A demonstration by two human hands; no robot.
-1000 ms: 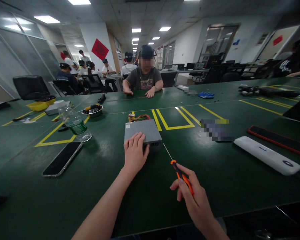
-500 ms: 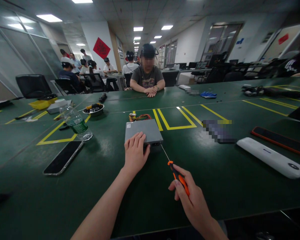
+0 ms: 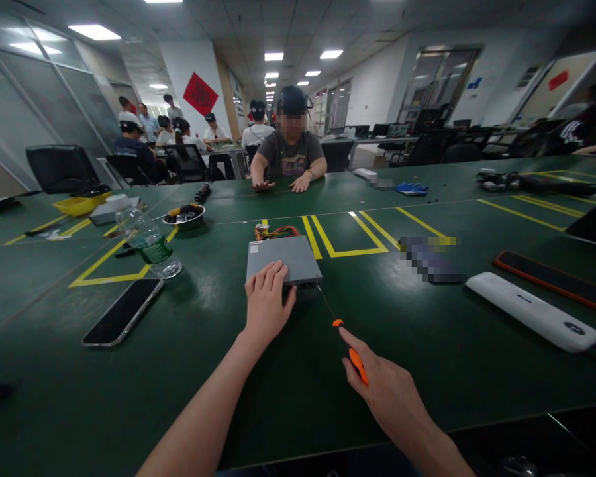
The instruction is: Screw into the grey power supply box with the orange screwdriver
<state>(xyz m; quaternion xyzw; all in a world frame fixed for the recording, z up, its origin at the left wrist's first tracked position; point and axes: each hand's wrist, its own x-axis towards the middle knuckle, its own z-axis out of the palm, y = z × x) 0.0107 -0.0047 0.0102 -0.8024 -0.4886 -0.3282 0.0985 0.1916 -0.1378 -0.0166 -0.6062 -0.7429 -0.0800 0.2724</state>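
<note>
A grey metal computer power supply [image 3: 298,255] lies on the green table, its bundle of coloured cables [image 3: 281,231] trailing from the far side. My left hand [image 3: 268,298] rests over its near left part, fingers on top and thumb against the front face, gripping it. In my right hand [image 3: 382,374] is an orange and black screwdriver [image 3: 356,364], the fingers wrapped round its handle. The thin shaft points up and left, with the tip at the near right corner of the power supply. Whether the tip sits in a screw is too small to tell.
To the left are a phone [image 3: 124,311], a plastic bottle [image 3: 153,245] and a metal bowl [image 3: 183,217] of parts. A white device [image 3: 531,311] and an orange-edged phone [image 3: 551,278] lie right. Opposite sits a person [image 3: 291,156], hands on the table.
My right hand has turned on the screwdriver handle, its fingers now closer round it. The person opposite has moved their clasped hands apart. The power supply stays in place.
</note>
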